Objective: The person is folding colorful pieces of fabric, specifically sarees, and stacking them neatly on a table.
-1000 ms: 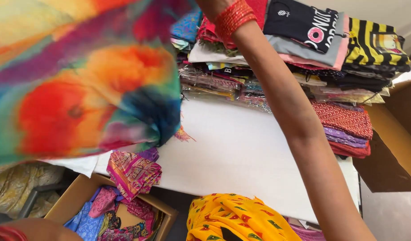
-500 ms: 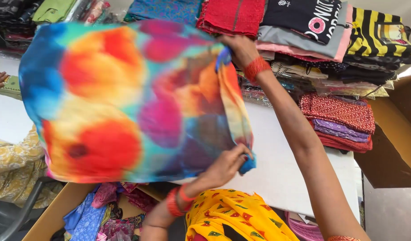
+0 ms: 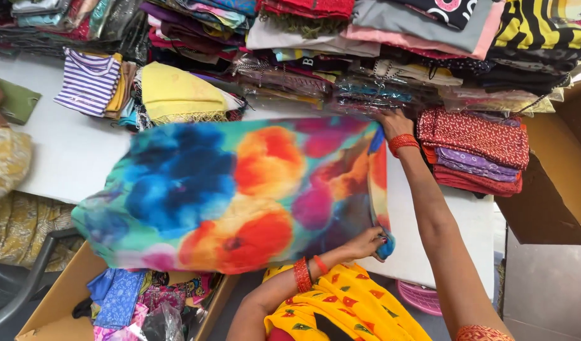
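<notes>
A: So the tie-dye cloth (image 3: pixel 240 196) is spread in the air over the white worktop (image 3: pixel 69 151). Right hand (image 3: pixel 395 121) pinches the far corner, left hand (image 3: pixel 368 243) has fingers closed on the near corner.

B: Only one edge is held, so I'd guess the loose end could sag into the cardboard box (image 3: pixel 57 297) below, or brush the folded stacks (image 3: pixel 473 148) and pull one over.

A: Count: one cloth, two hands on it, two boxes that I can see. Another person (image 3: pixel 6 170) sits left. Stacks too many to count.
</notes>
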